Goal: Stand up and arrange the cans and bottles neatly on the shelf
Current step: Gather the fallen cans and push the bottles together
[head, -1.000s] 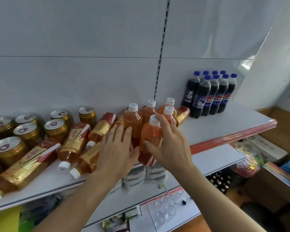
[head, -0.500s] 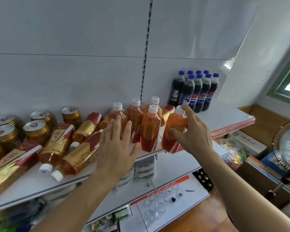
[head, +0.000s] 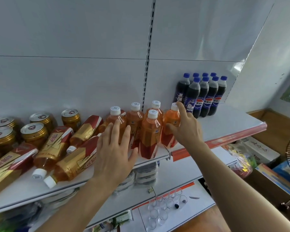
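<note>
Having shifted toward the shelf's [head: 224, 126] right end, right hand [head: 186, 129] gripping upright orange bottle [head: 172, 124], seating it beside the row; left hand [head: 115, 148] hovering released.

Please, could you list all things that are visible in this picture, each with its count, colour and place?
upright tea bottles: five, orange with white caps, middle of shelf
lying tea bottles: at least five, gold and red labels, left of the upright ones
cans: at least six, gold, far left
cola bottles: eight, dark with blue caps, right rear
shelf: one, white, red front strip
small glasses: several, clear, lower shelf
left hand: open, before the upright bottles
right hand: grips the rightmost upright bottle
</note>
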A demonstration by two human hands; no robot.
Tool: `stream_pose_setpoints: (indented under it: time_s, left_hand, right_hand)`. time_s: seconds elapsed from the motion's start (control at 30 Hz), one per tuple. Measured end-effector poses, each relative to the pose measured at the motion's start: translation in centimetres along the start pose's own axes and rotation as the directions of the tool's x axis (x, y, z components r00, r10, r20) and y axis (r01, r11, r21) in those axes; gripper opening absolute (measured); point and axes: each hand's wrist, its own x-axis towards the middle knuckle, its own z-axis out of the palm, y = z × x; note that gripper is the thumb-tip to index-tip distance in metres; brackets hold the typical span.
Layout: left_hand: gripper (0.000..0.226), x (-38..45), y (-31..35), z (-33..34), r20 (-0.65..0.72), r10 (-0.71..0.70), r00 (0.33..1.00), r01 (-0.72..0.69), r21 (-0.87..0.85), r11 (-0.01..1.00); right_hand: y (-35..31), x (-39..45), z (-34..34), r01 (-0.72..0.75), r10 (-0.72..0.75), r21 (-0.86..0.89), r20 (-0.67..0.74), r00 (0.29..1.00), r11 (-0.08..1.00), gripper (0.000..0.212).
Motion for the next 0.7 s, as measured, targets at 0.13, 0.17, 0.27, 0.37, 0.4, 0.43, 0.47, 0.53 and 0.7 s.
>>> stream_pose_setpoints:
  time_s: [0.13, 0.17, 0.27, 0.37, 0.4, 0.43, 0.47, 0.53, 0.7]
  left_hand:
    - [0.073, 0.0, 0.1, 0.0, -0.017, -0.015, 1.000, 0.015, 0.042, 0.999]
    - [0.073, 0.0, 0.1, -0.1, -0.021, -0.015, 1.000, 0.016, 0.044, 0.999]
    - [0.075, 0.0, -0.1, -0.4, -0.021, -0.008, 1.000, 0.009, 0.044, 0.999]
    - [0.077, 0.1, -0.7, -0.9, -0.030, -0.002, 1.000, 0.004, 0.047, 0.999]
    - [0.077, 0.1, -1.0, -1.1, -0.034, -0.001, 0.999, 0.003, 0.050, 0.999]
    - [0.078, 0.0, -1.4, -1.3, -0.035, -0.002, 0.999, 0.004, 0.056, 0.998]
    - [0.078, -0.1, -1.7, -1.5, -0.031, -0.006, 1.000, 0.008, 0.066, 0.998]
    - [0.077, -0.4, -2.8, -2.1, -0.018, -0.017, 1.000, 0.018, 0.081, 0.997]
    - [0.077, -2.3, -7.3, -4.3, -0.005, -0.038, 0.999, 0.038, 0.081, 0.996]
  right_hand:
    - [0.7, 0.4, 0.0, 0.020, -0.017, -0.050, 0.057, 0.998, 0.999, 0.098]
    - [0.7, 0.4, -0.2, 0.034, -0.030, -0.058, 0.072, 0.997, 0.998, 0.099]
    - [0.4, 0.1, -1.0, 0.061, -0.051, -0.111, 0.092, 0.994, 0.992, 0.098]
    - [-0.6, -0.5, -2.5, 0.065, -0.061, -0.154, 0.031, 0.998, 0.986, 0.086]
    - [-1.2, -0.8, -3.1, 0.073, -0.074, -0.157, 0.000, 0.997, 0.985, 0.081]
    - [-2.1, -1.1, -3.8, 0.088, -0.093, -0.156, -0.029, 0.995, 0.984, 0.078]
    - [-3.0, -1.5, -4.4, 0.106, -0.116, -0.155, -0.053, 0.992, 0.982, 0.077]
    - [-5.2, -2.7, -5.5, 0.159, -0.174, -0.152, -0.092, 0.980, 0.975, 0.075]
    - [-12.1, -6.4, -6.8, 0.286, -0.300, -0.147, -0.083, 0.950, 0.947, 0.075]
